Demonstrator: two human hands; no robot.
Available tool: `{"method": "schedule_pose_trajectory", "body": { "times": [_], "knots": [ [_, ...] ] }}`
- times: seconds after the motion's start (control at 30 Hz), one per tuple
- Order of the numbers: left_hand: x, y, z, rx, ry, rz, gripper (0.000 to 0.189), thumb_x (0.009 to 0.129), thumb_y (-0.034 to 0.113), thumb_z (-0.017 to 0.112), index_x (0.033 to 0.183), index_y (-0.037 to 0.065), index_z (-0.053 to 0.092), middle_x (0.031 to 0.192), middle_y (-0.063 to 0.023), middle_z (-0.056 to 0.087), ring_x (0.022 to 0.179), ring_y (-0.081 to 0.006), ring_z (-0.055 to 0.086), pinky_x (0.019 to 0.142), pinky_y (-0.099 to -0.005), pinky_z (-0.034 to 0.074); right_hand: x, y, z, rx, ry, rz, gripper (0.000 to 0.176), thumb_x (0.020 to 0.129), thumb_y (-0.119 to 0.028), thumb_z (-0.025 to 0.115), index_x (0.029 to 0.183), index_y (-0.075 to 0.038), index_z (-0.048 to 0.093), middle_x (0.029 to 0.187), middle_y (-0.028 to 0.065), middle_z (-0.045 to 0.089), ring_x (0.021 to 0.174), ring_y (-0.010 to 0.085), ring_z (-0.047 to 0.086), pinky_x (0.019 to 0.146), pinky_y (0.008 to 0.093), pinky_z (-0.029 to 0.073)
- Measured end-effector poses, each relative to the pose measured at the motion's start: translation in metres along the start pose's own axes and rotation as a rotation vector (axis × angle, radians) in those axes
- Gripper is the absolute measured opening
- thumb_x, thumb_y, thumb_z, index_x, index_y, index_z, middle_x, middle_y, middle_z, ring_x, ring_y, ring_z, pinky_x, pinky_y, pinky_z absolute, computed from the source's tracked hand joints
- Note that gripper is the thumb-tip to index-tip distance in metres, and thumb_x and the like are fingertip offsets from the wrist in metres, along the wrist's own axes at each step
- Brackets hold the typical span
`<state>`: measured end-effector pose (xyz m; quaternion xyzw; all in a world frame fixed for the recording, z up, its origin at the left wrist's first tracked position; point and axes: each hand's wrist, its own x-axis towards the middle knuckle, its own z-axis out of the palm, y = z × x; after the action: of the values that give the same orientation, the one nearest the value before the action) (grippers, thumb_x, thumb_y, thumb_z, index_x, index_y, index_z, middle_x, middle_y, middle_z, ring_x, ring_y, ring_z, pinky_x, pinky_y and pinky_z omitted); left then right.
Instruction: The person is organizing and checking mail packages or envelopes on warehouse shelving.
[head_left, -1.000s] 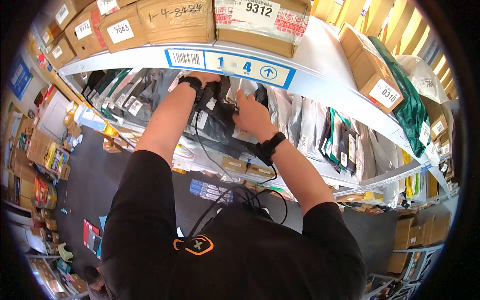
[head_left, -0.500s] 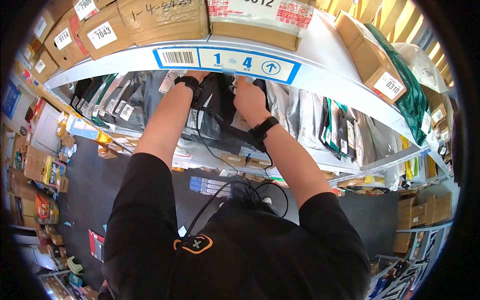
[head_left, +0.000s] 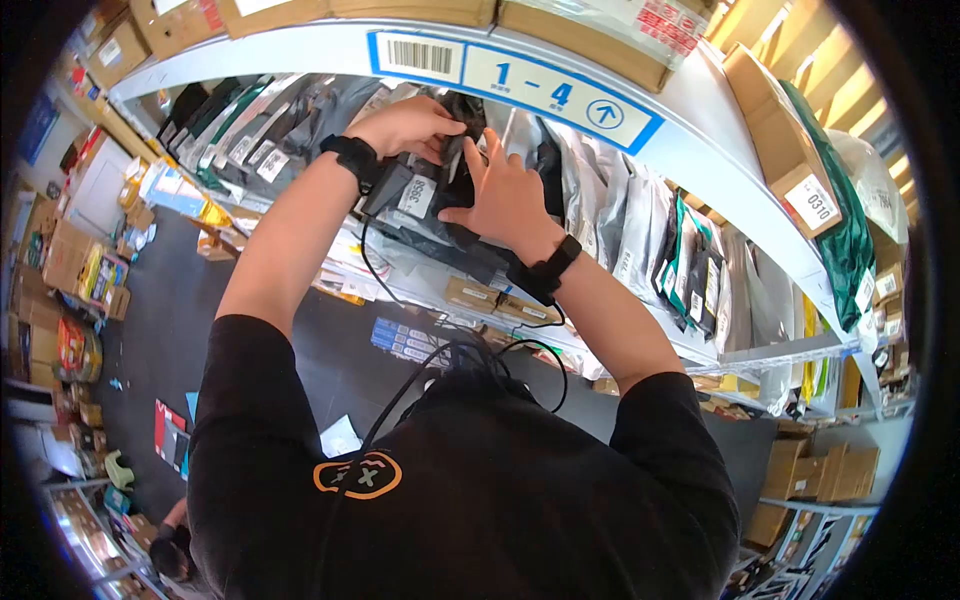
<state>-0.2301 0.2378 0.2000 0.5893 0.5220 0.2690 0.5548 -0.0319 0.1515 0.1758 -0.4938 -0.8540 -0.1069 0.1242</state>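
Note:
A row of upright plastic mailing bags fills the shelf under the blue-edged sign. My left hand [head_left: 412, 130] bends over the top of a black mailing bag [head_left: 462, 112], its fingertips closed on the dark plastic. Just right of it, my right hand [head_left: 508, 200] lies against the dark bags with thumb and fingers spread. Between the two hands and a little below them shows a white label reading 3958 [head_left: 416, 196] on a dark bag. Black bands circle both wrists, and a dark cable hangs down from the left one. Creased plastic hides the contents of the bags.
The shelf sign reading 1-4 [head_left: 515, 82] runs along the beam just above my hands. Cardboard boxes stand on that upper shelf, including one labelled 0310 [head_left: 770, 150]. Grey and white bags [head_left: 635, 235] stand to the right. Another person [head_left: 175, 545] is at the lower left.
Both hands have come back out from deeper between the bags. My right hand's fingers have spread, and the label 3958 now shows clearly. The camera view has shifted.

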Motion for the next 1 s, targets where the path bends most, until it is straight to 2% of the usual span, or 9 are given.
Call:
{"method": "schedule_pose_trajectory", "body": {
  "times": [0.17, 0.3, 0.33, 0.47, 0.57, 0.6, 0.7, 0.87, 1.0],
  "knots": [
    [-0.020, -0.015, 0.010, -0.068, 0.116, 0.136, 0.024, 0.089, 0.014, 0.058, 0.102, -0.005, 0.065, 0.089, -0.0127, 0.067, 0.083, -0.0238, 0.067, 0.069, -0.0345, 0.058, 0.013, -0.012, 0.022, -0.050, 0.011, 0.081, 0.085, 0.067, -0.045, 0.080, 0.135, -0.004, 0.049, 0.118, 0.0122, 0.052, 0.096, 0.0284, 0.059, 0.066, 0.0387, 0.052],
    [-0.013, -0.052, -0.015, 0.605, 0.616, 0.418, 0.034, 0.080, 0.013, 0.065, 0.109, -0.005, 0.065, 0.087, -0.0118, 0.067, 0.077, -0.0215, 0.067, 0.062, -0.0327, 0.055, 0.016, 0.000, 0.038, 0.027, 0.123, 0.042, 0.055, 0.077, -0.014, 0.068, 0.129, -0.006, 0.051, 0.103, 0.0166, 0.054, 0.084, 0.0338, 0.064, 0.061, 0.0411, 0.057],
    [-0.017, -0.053, -0.015, 0.292, 0.487, 0.259, 0.039, 0.078, 0.015, 0.071, 0.110, -0.007, 0.063, 0.084, -0.0129, 0.066, 0.071, -0.0207, 0.066, 0.061, -0.0327, 0.055, 0.017, 0.005, 0.041, 0.081, 0.116, 0.049, 0.052, 0.080, -0.003, 0.059, 0.132, -0.005, 0.050, 0.101, 0.0210, 0.053, 0.080, 0.0363, 0.065, 0.064, 0.0426, 0.057],
    [-0.014, -0.040, -0.010, 0.138, 0.164, 0.017, 0.057, 0.082, 0.019, 0.070, 0.125, -0.013, 0.051, 0.097, -0.0160, 0.064, 0.077, -0.0211, 0.065, 0.066, -0.0328, 0.056, 0.014, 0.018, 0.033, 0.157, 0.032, 0.083, 0.056, 0.080, 0.000, 0.058, 0.135, -0.003, 0.047, 0.101, 0.0234, 0.053, 0.084, 0.0389, 0.065, 0.071, 0.0415, 0.056],
    [0.006, -0.035, -0.003, 0.247, 0.189, 0.024, 0.049, 0.081, 0.017, 0.070, 0.118, -0.012, 0.056, 0.091, -0.0152, 0.064, 0.071, -0.0207, 0.064, 0.063, -0.0323, 0.055, 0.011, 0.025, 0.035, 0.199, 0.034, 0.076, 0.055, 0.081, -0.001, 0.059, 0.134, -0.003, 0.047, 0.111, 0.0249, 0.053, 0.086, 0.0404, 0.064, 0.069, 0.0448, 0.057],
    [0.020, -0.041, -0.004, 0.253, 0.216, 0.109, 0.026, 0.078, 0.014, 0.072, 0.080, -0.011, 0.064, 0.070, -0.0143, 0.064, 0.061, -0.0217, 0.064, 0.053, -0.0334, 0.053, 0.009, 0.027, 0.033, 0.265, 0.033, 0.077, 0.057, 0.079, 0.000, 0.059, 0.134, -0.003, 0.047, 0.111, 0.0260, 0.052, 0.087, 0.0423, 0.063, 0.072, 0.0461, 0.056],
    [0.062, -0.044, -0.003, 0.324, 0.258, 0.041, 0.024, 0.077, 0.012, 0.072, 0.078, -0.011, 0.064, 0.069, -0.0146, 0.064, 0.059, -0.0223, 0.063, 0.050, -0.0344, 0.052, 0.003, 0.034, 0.027, 0.352, 0.077, 0.096, 0.059, 0.077, 0.002, 0.059, 0.134, -0.003, 0.046, 0.112, 0.0273, 0.051, 0.091, 0.0448, 0.061, 0.076, 0.0488, 0.054],
    [0.125, -0.056, -0.003, 0.182, 0.297, 0.016, 0.029, 0.077, 0.010, 0.072, 0.101, -0.006, 0.065, 0.081, -0.0141, 0.068, 0.064, -0.0226, 0.065, 0.051, -0.0349, 0.054, -0.002, 0.041, 0.015, 0.482, 0.104, 0.187, 0.072, 0.070, 0.010, 0.058, 0.139, -0.002, 0.040, 0.119, 0.0323, 0.047, 0.096, 0.0499, 0.058, 0.084, 0.0509, 0.050],
    [0.136, -0.037, 0.005, 0.202, 0.363, 0.110, 0.030, 0.078, 0.012, 0.071, 0.102, -0.004, 0.065, 0.083, -0.0134, 0.068, 0.066, -0.0220, 0.065, 0.053, -0.0344, 0.054, -0.003, 0.044, 0.018, 0.491, 0.136, 0.185, 0.077, 0.069, 0.010, 0.058, 0.142, -0.005, 0.041, 0.117, 0.0268, 0.047, 0.100, 0.0468, 0.057, 0.086, 0.0473, 0.051]
  ]
}}
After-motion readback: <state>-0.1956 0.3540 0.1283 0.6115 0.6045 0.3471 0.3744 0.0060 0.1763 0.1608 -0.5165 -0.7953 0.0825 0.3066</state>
